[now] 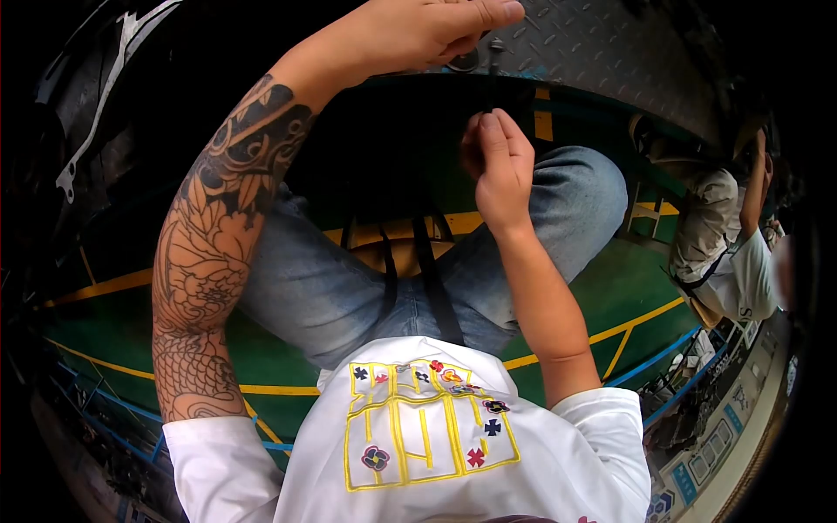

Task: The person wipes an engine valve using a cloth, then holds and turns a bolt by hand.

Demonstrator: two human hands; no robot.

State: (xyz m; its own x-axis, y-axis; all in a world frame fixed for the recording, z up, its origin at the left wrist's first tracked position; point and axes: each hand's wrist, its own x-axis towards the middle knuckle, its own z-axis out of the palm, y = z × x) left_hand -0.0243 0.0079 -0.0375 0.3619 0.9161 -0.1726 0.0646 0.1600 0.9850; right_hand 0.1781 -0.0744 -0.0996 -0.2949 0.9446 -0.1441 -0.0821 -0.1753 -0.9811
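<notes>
My left hand reaches up at the top of the view, its fingers curled together beside the edge of a grey diamond-patterned metal plate. What lies in those fingers, if anything, is hidden. My right hand is raised over my right knee, closed with the thumb against the fingers. Whatever it grips I cannot make out in the dark. Just above its fingertips a small dark bolt-like piece shows against the plate. A round dark part sits next to it, under my left hand.
A long metal bracket hangs at the left. At the right another person sits low, with an arm raised. Below are a green floor with yellow lines and blue rails. My knees are spread wide beneath the plate.
</notes>
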